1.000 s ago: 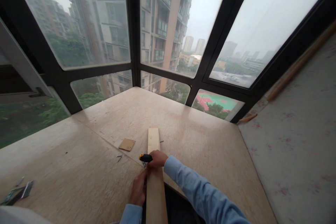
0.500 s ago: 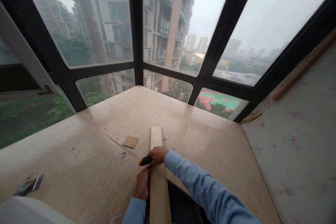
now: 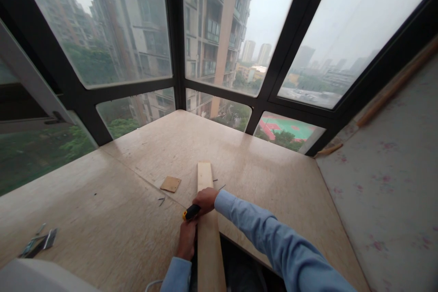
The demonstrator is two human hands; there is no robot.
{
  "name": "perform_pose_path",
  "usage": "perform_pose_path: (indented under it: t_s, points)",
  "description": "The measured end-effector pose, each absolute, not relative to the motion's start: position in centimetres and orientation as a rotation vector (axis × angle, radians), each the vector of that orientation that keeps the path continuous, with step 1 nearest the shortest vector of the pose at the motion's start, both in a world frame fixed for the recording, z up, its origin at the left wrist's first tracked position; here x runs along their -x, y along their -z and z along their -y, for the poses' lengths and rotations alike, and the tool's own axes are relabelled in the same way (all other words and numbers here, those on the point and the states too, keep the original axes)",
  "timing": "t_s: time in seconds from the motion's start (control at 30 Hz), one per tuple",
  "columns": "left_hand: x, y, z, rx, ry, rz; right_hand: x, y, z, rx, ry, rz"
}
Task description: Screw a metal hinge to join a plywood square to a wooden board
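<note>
A long, pale wooden board [image 3: 208,246] runs away from me over the edge of the tan surface. My right hand [image 3: 206,200] lies across its top, fingers closed round a tool with a black and yellow handle [image 3: 192,212]. The yellow end points left; the tool's working end is hidden, so its exact kind does not show. Just below the handle, my left hand [image 3: 187,238] grips the board's left edge, its fingertips partly hidden. A nail [image 3: 215,180] and another thin nail [image 3: 222,187] lie right of the board.
Left of the board are a small brown wooden square [image 3: 170,184] and a couple of nails [image 3: 161,201]. Small metal pieces [image 3: 41,242] lie farther left, near a white object [image 3: 41,276]. Dark-framed windows [image 3: 178,54] and a flowered wall [image 3: 383,200] border the tan surface [image 3: 273,182].
The tool's handle has tilted, its yellow end dropping slightly and coming nearer my left hand. My left hand has moved slightly up. Both hands stay at the board.
</note>
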State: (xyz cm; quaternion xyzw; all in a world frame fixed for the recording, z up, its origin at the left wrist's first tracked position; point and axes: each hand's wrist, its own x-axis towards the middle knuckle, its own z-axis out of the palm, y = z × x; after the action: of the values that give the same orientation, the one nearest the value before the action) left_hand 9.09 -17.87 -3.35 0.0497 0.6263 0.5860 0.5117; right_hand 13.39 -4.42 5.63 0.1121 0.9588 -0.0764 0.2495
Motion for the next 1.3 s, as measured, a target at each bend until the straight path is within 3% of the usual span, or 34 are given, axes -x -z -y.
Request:
perform_pose_path:
  t_s: [0.57, 0.9, 1.3]
  points:
    - [-9.3, 2.6, 17.4, -0.183, -1.463, -1.601, -14.9, -3.3, 5.2, -0.942, 0.625, -2.609]
    - [-8.7, 2.5, 17.6, -0.251, -1.36, -1.576, -15.1, -3.4, 4.1, -0.901, 0.819, -2.574]
    - [-7.3, 3.5, 16.6, -0.282, -1.334, -1.589, -12.7, -5.1, 2.5, -0.424, 0.415, -2.528]
